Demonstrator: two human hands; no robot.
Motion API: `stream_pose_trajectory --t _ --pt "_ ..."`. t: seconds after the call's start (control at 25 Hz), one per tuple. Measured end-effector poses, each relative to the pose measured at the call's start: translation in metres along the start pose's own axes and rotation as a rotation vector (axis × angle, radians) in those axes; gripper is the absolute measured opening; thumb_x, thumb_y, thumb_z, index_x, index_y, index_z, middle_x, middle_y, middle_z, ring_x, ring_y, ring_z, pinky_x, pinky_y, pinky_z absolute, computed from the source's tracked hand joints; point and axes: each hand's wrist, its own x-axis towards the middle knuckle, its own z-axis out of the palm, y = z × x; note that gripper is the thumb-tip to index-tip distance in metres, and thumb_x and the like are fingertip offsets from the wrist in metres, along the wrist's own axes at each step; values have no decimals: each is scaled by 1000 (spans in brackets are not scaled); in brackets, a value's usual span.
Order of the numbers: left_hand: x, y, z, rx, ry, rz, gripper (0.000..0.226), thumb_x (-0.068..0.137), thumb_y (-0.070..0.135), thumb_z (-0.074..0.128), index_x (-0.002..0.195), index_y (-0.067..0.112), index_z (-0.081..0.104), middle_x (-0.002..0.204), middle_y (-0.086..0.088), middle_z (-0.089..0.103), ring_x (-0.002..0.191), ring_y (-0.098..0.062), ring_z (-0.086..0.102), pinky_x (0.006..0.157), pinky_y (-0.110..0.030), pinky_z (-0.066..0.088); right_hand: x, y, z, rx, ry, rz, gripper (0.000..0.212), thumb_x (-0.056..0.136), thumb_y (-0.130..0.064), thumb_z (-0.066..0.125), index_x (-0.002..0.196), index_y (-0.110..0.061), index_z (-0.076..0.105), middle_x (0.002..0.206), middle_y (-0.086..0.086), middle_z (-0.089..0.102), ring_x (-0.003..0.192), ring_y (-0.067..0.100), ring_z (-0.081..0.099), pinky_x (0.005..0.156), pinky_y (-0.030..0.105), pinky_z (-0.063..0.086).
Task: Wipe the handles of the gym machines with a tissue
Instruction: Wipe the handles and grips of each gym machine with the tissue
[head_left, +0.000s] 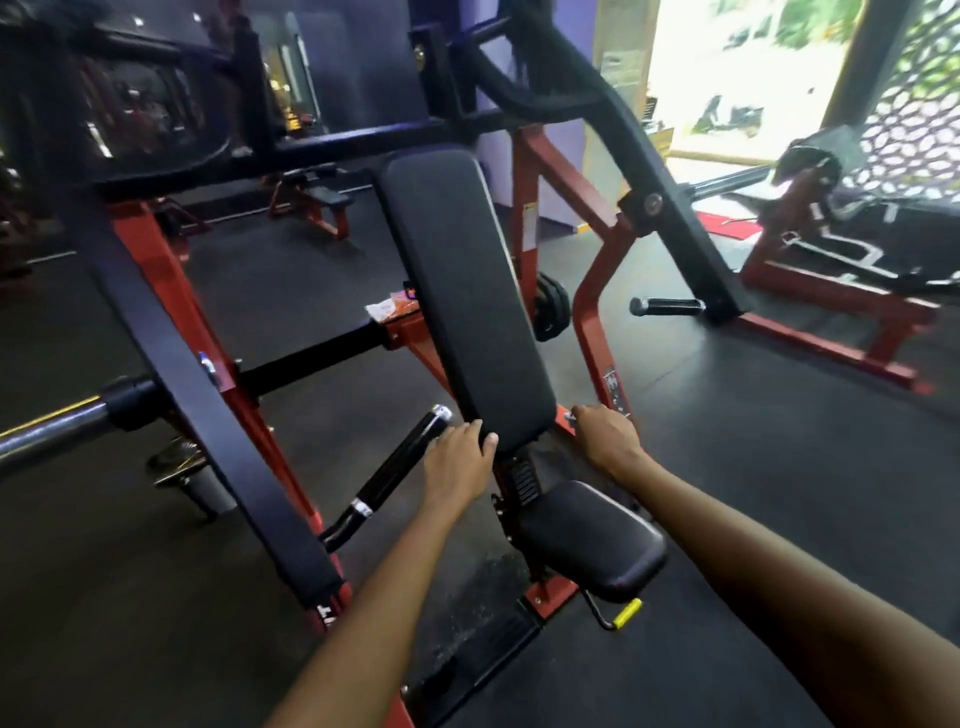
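Left hand (457, 460) lies with fingers over the lower edge of the back pad (462, 291), likely for balance. Right hand (605, 436) is curled at the red frame just right of the pad; what it grasps I cannot tell. No tissue visible. Near handle (395, 467) untouched, just left of the left hand.

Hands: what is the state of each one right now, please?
Left hand: open, fingers resting on the back pad's lower edge.
Right hand: fingers curled; what it holds cannot be told.
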Motion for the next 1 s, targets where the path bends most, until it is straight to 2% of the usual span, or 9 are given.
stream_pose_trajectory --t 0.16,0.4,0.64,0.8,1.0 --pt "14 58 14 51 -122 75 49 102 42 34 141 14 47 139 -10 54 127 -28 49 102 -38 37 -17 46 -20 -59 52 113 23 94 -13 43 107 -6 61 105 19 66 96 38 63 78 42 49" --pt "35 143 41 54 -182 194 43 102 43 33 124 15 58 125 -9 63 116 -28 57 93 -38 41 -35 122 -40 -1 65 263 25 93 -15 43 104 -6 63 102 19 67 92 39 63 72 38 49" --pt "58 205 68 -35 -189 222 42 102 43 34 124 17 58 124 -7 64 114 -27 58 93 -38 43 -37 191 -54 95 87 292 24 92 -17 44 100 -8 65 98 17 68 89 39 63 70 38 47" --pt "79 238 87 -76 -208 243 49 103 43 35 142 15 46 141 -5 53 129 -23 49 104 -37 38 -21 228 -50 150 105 298 24 94 -20 44 99 -10 66 96 16 69 89 37 63 69 37 47" --pt "125 259 109 -106 -148 312 51 103 42 35 145 14 41 149 -5 44 138 -18 39 112 -36 33 23 269 -42 194 109 324 26 94 -20 44 100 -10 67 98 15 69 90 37 63 69 36 47"
